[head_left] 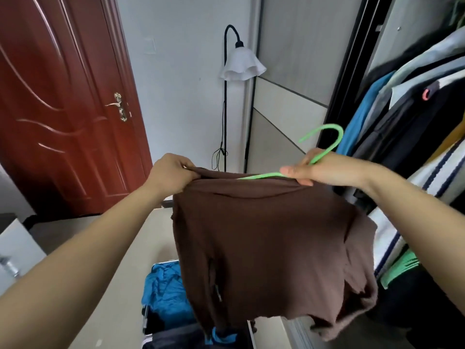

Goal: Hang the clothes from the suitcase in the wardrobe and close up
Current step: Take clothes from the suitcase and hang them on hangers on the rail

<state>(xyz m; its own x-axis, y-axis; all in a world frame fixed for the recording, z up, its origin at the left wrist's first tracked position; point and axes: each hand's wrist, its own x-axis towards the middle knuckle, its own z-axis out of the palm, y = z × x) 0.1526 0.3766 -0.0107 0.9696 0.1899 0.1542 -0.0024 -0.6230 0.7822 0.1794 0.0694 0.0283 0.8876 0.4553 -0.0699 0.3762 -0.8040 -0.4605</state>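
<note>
Garment: brown knit top [264, 248], hanging from both hands
Left hand [171, 176]: grips the top's shoulder
Right hand [312, 170]: grips thin green plastic hanger [324, 149]
Below: open suitcase [161, 311]

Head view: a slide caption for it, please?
Left hand and right hand hold a brown shirt on a green hanger beside the wardrobe.
</note>
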